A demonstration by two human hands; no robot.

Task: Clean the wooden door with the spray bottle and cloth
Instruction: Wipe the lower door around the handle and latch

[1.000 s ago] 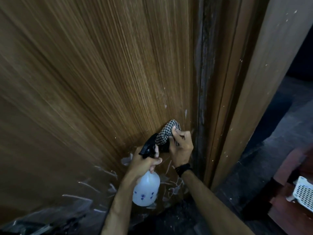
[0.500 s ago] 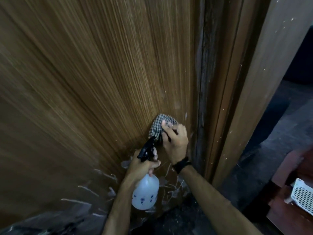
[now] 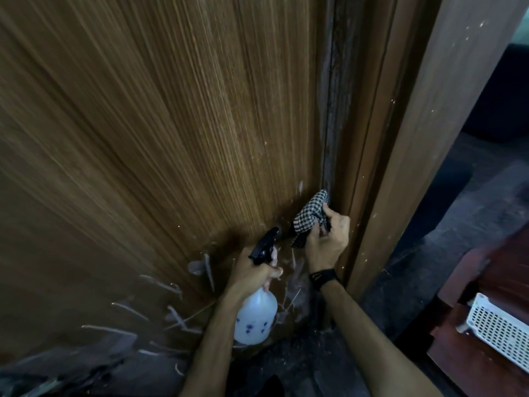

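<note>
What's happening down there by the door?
A person is cleaning the lower part of a wooden door. The right hand grips a black-and-white checked cloth and presses it to the wood close to the door's edge, beside the frame. The left hand holds a white spray bottle by its black trigger head, nozzle pointing at the door. Pale smears and streaks mark the wood near the floor. A white perforated basket sits off to the right.

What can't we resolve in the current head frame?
- Spray bottle trigger and neck: wrapped by the left hand.
- Door patch under the cloth: covered by it and the right hand.
- White basket: cut by right edge.
</note>
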